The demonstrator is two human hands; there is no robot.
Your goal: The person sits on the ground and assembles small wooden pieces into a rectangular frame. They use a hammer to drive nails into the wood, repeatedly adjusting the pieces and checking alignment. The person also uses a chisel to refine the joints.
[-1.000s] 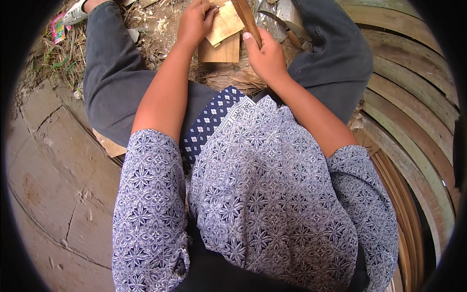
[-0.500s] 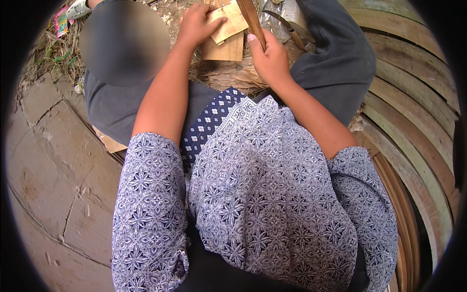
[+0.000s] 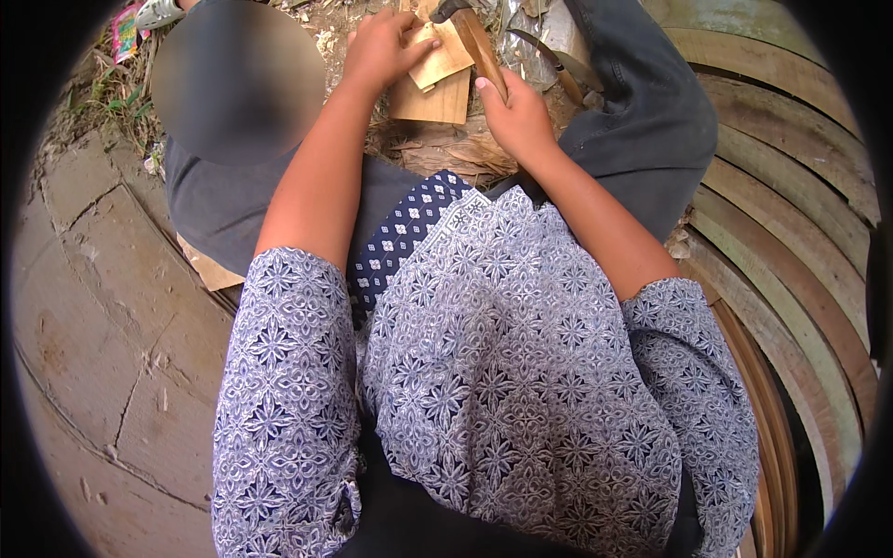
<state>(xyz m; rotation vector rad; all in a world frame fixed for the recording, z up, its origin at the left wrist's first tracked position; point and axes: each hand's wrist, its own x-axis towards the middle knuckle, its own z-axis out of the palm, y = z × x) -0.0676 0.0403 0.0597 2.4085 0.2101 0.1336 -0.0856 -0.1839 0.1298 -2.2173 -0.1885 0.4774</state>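
Note:
My right hand (image 3: 519, 113) is wrapped round the wooden handle of a hammer (image 3: 482, 54). Its dark metal head is at the top edge of the view, over the far part of a small pale wooden piece (image 3: 441, 61). My left hand (image 3: 381, 46) grips that piece from its left side, thumb on top and some fingers hidden. Beneath it lies a darker flat board (image 3: 430, 100), resting on a rough wooden block (image 3: 465, 151). Whether the hammer head touches the wood I cannot tell.
A curved blade with a wooden handle (image 3: 566, 82) lies right of the hammer, by my bent leg (image 3: 642, 121). Long planks (image 3: 777, 139) stretch along the right. Cracked paving (image 3: 112, 325) is at left. Another person's shoe (image 3: 158, 11) shows at the top left.
The hammer has tipped down, and its head, out of view before, now shows above the wooden piece. My left hand still holds the piece in nearly the same place.

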